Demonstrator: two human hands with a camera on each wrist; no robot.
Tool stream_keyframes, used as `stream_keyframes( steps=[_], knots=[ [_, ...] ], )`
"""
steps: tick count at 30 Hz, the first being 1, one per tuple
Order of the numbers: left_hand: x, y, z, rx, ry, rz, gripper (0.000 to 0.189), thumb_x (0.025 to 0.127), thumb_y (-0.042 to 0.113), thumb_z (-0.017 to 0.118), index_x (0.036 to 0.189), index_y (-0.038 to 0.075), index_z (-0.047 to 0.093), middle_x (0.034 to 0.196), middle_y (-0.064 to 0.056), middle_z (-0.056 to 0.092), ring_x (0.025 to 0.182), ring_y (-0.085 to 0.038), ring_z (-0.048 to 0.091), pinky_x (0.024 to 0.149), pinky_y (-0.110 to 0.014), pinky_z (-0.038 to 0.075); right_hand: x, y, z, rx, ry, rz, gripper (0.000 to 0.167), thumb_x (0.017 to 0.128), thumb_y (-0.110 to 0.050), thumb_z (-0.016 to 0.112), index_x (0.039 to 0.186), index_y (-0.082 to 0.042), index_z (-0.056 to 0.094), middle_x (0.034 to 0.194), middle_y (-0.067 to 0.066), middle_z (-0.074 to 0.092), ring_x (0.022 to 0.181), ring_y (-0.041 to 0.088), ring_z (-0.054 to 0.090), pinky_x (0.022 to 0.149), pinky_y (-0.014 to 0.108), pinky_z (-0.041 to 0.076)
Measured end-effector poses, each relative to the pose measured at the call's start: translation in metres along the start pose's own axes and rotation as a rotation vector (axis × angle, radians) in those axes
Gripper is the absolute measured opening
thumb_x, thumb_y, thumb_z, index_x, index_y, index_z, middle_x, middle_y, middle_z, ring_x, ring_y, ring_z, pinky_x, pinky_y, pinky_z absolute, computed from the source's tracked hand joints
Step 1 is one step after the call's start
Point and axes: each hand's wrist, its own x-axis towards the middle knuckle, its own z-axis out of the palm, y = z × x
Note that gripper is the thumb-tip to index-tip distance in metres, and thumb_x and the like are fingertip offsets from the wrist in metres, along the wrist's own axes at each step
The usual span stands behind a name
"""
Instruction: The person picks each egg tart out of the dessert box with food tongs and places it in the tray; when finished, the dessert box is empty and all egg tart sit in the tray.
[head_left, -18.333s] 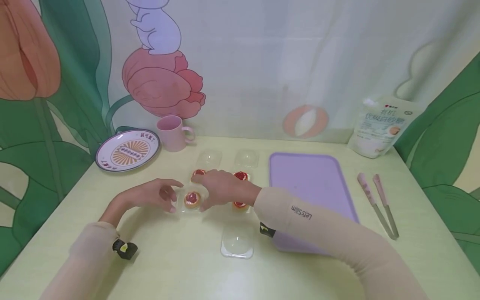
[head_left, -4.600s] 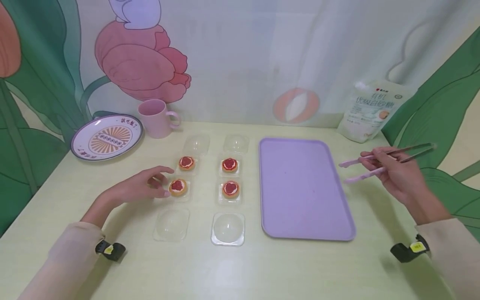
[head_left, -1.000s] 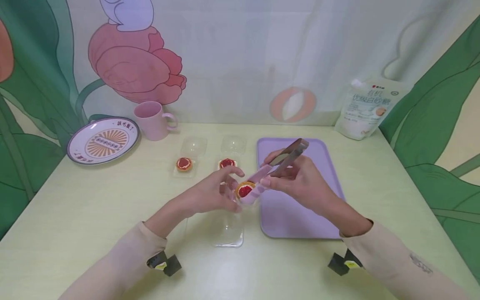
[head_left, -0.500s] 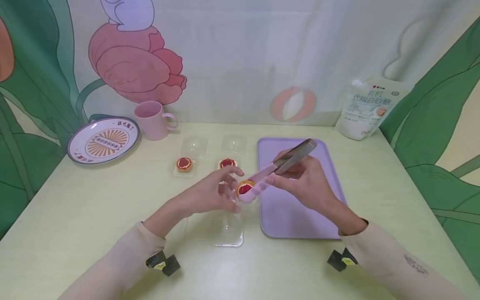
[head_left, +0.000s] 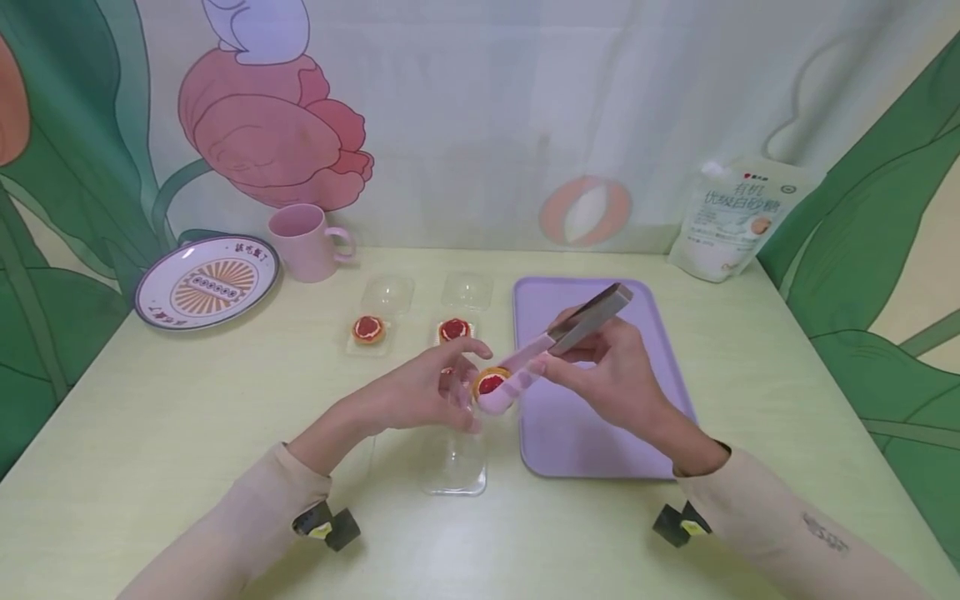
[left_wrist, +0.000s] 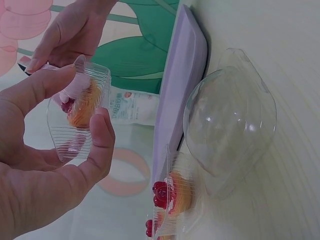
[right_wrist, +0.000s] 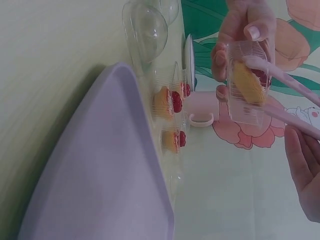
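In the head view my left hand (head_left: 412, 392) holds a small clear plastic box base (left_wrist: 70, 145) above the table, tipped on its side toward the right, with fingers and thumb at its edges. Inside it is a round tart (head_left: 491, 382) with red fruit and cream on top. My right hand (head_left: 611, 358) grips metal tongs (head_left: 588, 321) with pink tips. Those tips lie on either side of the tart, as the right wrist view shows. Below my left hand, a clear domed lid (head_left: 456, 462) lies on the table.
A purple tray (head_left: 600, 437) lies under my right hand. Behind are two fruit tarts (head_left: 368, 328) in open clear boxes; another shows in the right wrist view. A pink mug (head_left: 300, 242), decorated plate (head_left: 206, 283) and white pouch (head_left: 742, 221) stand along the back.
Since several seconds ago, my left hand has lifted the boxed tart, and the tongs have come from the right to it. Over the last second, the tongs' back end shifted slightly right.
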Motion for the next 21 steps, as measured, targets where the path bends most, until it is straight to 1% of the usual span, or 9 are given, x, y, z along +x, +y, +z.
stream_keyframes(
  steps=[2, 6, 9, 11, 14, 16, 19, 21],
  knots=[
    [0.0, 0.0, 0.0, 0.007, -0.006, -0.004, 0.074, 0.077, 0.008, 0.083, 0.14, 0.015, 0.044, 0.117, -0.01, 0.059, 0.093, -0.021, 0.058, 0.081, -0.032, 0.05, 0.001, 0.001, -0.001, 0.001, 0.005, -0.001, 0.033, 0.074, 0.014, 0.077, 0.102, 0.012, 0.062, 0.092, 0.018, 0.065, 0.074, 0.003, 0.07, 0.07, 0.025, 0.06],
    [-0.001, 0.001, 0.0, 0.012, -0.013, 0.002, 0.074, 0.077, 0.008, 0.083, 0.139, 0.017, 0.044, 0.115, -0.011, 0.059, 0.091, -0.021, 0.059, 0.08, -0.032, 0.05, 0.003, 0.001, -0.004, 0.005, 0.035, 0.016, 0.03, 0.074, 0.012, 0.078, 0.101, 0.01, 0.063, 0.088, 0.007, 0.066, 0.071, 0.004, 0.07, 0.07, 0.025, 0.06],
    [0.0, -0.001, 0.0, 0.013, -0.015, 0.016, 0.075, 0.077, 0.008, 0.083, 0.14, 0.015, 0.043, 0.116, -0.015, 0.058, 0.09, -0.02, 0.059, 0.081, -0.031, 0.051, 0.006, 0.0, -0.009, -0.005, 0.086, 0.031, 0.029, 0.075, 0.01, 0.079, 0.099, 0.008, 0.063, 0.084, -0.005, 0.066, 0.069, 0.004, 0.069, 0.069, 0.024, 0.06],
    [-0.002, -0.004, -0.003, 0.013, 0.001, 0.008, 0.076, 0.078, 0.009, 0.083, 0.141, 0.016, 0.043, 0.121, -0.017, 0.057, 0.093, -0.02, 0.06, 0.083, -0.031, 0.051, 0.009, -0.002, -0.014, -0.011, 0.127, 0.034, 0.028, 0.075, 0.009, 0.079, 0.098, 0.008, 0.062, 0.082, -0.009, 0.066, 0.068, 0.004, 0.068, 0.07, 0.022, 0.06],
    [-0.006, -0.007, -0.008, 0.017, 0.04, 0.0, 0.077, 0.078, 0.012, 0.083, 0.143, 0.017, 0.043, 0.128, -0.018, 0.055, 0.099, -0.023, 0.062, 0.088, -0.032, 0.051, 0.016, -0.003, -0.025, -0.022, 0.185, 0.041, 0.027, 0.077, 0.006, 0.079, 0.098, 0.008, 0.062, 0.08, -0.011, 0.067, 0.068, 0.005, 0.066, 0.069, 0.02, 0.058],
    [-0.009, -0.009, -0.012, 0.026, 0.071, -0.007, 0.077, 0.078, 0.013, 0.084, 0.143, 0.018, 0.044, 0.132, -0.017, 0.054, 0.099, -0.024, 0.063, 0.088, -0.033, 0.051, 0.02, -0.002, -0.033, -0.037, 0.218, 0.051, 0.026, 0.079, 0.002, 0.079, 0.099, 0.007, 0.062, 0.08, -0.011, 0.067, 0.068, 0.004, 0.066, 0.069, 0.019, 0.058],
    [-0.011, -0.011, -0.016, 0.038, 0.093, 0.008, 0.077, 0.078, 0.013, 0.083, 0.144, 0.016, 0.043, 0.133, -0.018, 0.053, 0.094, -0.024, 0.062, 0.084, -0.033, 0.05, 0.023, 0.005, -0.045, -0.016, 0.263, 0.078, 0.025, 0.082, -0.002, 0.079, 0.098, 0.005, 0.061, 0.079, -0.01, 0.069, 0.07, 0.004, 0.069, 0.069, 0.02, 0.059],
    [-0.011, -0.012, -0.017, 0.033, 0.099, 0.012, 0.076, 0.078, 0.012, 0.083, 0.143, 0.016, 0.044, 0.132, -0.019, 0.054, 0.088, -0.022, 0.061, 0.08, -0.033, 0.05, 0.025, 0.013, -0.052, 0.014, 0.283, 0.089, 0.024, 0.083, -0.003, 0.078, 0.097, 0.002, 0.06, 0.08, -0.009, 0.071, 0.07, 0.005, 0.071, 0.07, 0.022, 0.059]
  ],
)
